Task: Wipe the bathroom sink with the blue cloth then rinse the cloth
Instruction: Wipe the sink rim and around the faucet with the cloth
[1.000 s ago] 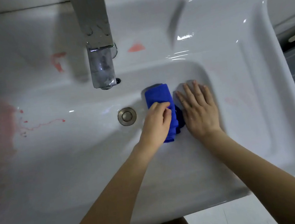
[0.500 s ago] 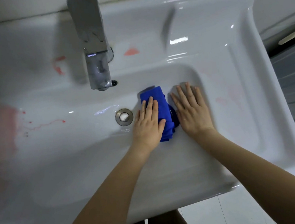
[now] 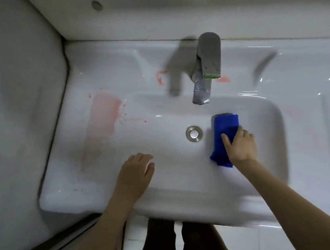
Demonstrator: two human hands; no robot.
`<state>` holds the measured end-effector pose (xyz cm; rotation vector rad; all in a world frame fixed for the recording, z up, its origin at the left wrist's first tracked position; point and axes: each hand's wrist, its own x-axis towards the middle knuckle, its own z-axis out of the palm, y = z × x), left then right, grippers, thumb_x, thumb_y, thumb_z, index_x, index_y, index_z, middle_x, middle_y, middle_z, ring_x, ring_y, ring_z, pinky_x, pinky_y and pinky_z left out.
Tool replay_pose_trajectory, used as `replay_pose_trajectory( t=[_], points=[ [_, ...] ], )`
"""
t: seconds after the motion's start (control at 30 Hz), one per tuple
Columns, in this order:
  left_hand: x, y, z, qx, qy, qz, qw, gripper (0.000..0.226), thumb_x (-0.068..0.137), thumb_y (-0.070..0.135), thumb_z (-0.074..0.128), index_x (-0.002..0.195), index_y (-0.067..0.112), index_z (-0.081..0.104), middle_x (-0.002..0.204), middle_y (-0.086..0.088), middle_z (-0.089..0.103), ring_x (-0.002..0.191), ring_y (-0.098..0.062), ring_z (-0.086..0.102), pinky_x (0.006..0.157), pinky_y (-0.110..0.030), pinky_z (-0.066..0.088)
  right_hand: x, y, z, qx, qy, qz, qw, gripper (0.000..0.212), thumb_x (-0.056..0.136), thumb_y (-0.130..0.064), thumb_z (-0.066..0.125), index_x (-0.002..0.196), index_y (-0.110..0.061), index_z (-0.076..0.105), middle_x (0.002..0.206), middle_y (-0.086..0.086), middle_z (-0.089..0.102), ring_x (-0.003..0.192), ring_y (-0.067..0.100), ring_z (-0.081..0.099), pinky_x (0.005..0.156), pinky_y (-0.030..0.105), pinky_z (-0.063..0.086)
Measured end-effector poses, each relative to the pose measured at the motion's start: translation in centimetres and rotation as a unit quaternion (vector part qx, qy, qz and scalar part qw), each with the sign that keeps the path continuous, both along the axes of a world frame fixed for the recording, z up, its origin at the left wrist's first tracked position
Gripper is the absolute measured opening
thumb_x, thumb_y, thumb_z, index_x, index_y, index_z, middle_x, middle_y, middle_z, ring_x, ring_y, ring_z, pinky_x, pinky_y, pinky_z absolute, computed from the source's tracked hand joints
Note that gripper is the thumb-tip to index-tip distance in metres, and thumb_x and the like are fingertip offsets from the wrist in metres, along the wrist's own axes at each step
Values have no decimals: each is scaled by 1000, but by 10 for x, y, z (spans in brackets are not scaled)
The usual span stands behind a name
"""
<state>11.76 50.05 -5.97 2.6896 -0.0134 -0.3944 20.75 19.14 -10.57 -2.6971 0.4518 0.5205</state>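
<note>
Since half a second ago, my left hand (image 3: 136,171) has come off the blue cloth (image 3: 224,136) and swung left, and my right hand (image 3: 240,146) has moved from the bare basin onto the cloth.

Going left to right: at the far left of the white sink (image 3: 167,189), a broad pink smear (image 3: 101,124) runs down the ledge and basin wall, with small red splashes (image 3: 133,119) trailing right of it. My left hand rests palm down on the near slope of the basin, empty, its fingers (image 3: 145,160) held loosely together and slightly curled. Farther off, a red mark (image 3: 160,76) sits on the far ledge left of the chrome faucet (image 3: 208,67), whose spout hangs over the basin; another orange-red patch (image 3: 223,79) lies just right of it. No water is visible from the spout. The round metal drain (image 3: 194,133) sits in the basin floor, between my two hands and below the spout.

Just right of the drain lies the blue cloth, folded into a long strip running near to far on the basin floor. My right hand lies over its near right part, thumb (image 3: 226,140) spread across the cloth and the other fingers (image 3: 244,133) close together, pressing it flat against the porcelain rather than pinching it. Beyond that hand the right basin wall rises to the right ledge.
</note>
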Motion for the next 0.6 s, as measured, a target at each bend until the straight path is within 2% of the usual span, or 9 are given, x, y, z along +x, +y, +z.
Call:
replay_pose_trajectory(
  t=[0.07,0.13,0.23,0.33,0.43,0.53,0.6],
  points=[
    [-18,19,0,14,26,12,1000,45,89,37,35,93,10,70,89,-9,69,83,-29,62,73,-38,54,6,14,-8,-31,5,-35,999,68,94,-47,54,133,6,38,127,25,52,111,39,50,94,44,43],
    [-28,27,1,26,48,7,999,48,89,38,31,76,9,66,77,-9,65,74,-27,57,68,-38,51,10,23,-11,-16,16,-95,995,66,89,-42,65,128,6,40,122,24,53,106,38,52,90,43,44],
    [-31,29,2,22,45,9,999,49,86,38,29,73,8,66,75,-7,64,75,-24,54,67,-36,48,18,27,-11,111,42,-230,966,51,82,-31,75,112,-2,46,105,13,57,87,29,54,71,38,47],
    [-32,28,0,4,38,24,999,50,84,38,27,74,8,66,74,-6,63,75,-22,53,68,-34,46,18,33,-7,211,78,-284,932,37,79,-31,77,92,-9,50,91,6,58,85,28,55,70,37,46],
    [-33,28,3,4,48,21,999,49,82,37,27,72,8,65,71,-6,61,73,-23,52,66,-33,45,6,42,10,314,69,-273,907,36,78,-31,79,97,-11,55,90,3,62,86,27,59,77,40,54],
    [-33,27,7,12,61,13,998,49,81,36,26,70,7,65,71,-8,62,73,-26,53,64,-34,45,-11,60,40,377,63,-204,901,22,82,-27,77,86,-16,58,85,2,66,77,21,63,65,31,53],
    [-31,27,10,6,72,10,997,53,80,36,24,72,6,66,74,-10,64,75,-29,56,66,-35,48,-21,75,60,403,64,-161,899,19,83,-26,77,88,-15,62,85,3,69,75,21,66,61,27,53]
  ],
)
